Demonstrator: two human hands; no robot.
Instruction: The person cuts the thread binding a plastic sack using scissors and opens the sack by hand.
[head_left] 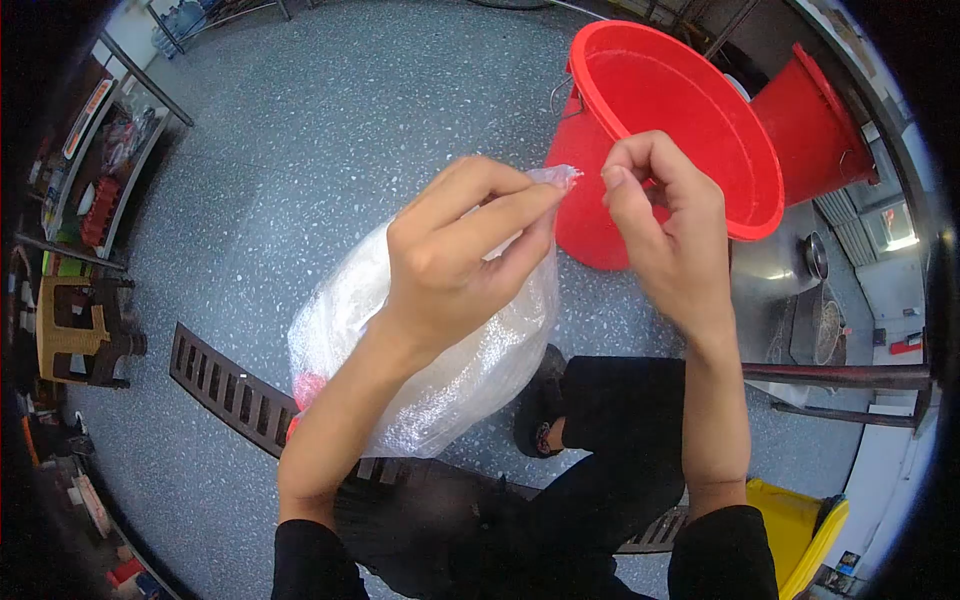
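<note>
A large clear plastic bag (460, 400) with whitish contents stands on the floor between my legs. My left hand (465, 235) pinches the bag's gathered top corner between thumb and fingers and holds it up. Just to the right, my right hand (670, 215) is closed in a pinch, thumb against the bent index finger, a small gap away from the bag's tip. Whatever may be between those fingertips is too small to make out. Behind both hands stands a big red bucket (600, 110), tilted in view by the lens, with its inside visible.
Another red bucket (810, 125) stands behind at the right, by a metal table (790, 275). A slotted drain grate (225, 390) crosses the floor under the bag. Stools (85, 325) and a shelf (125, 180) are at the left, a yellow bin (790, 530) at lower right.
</note>
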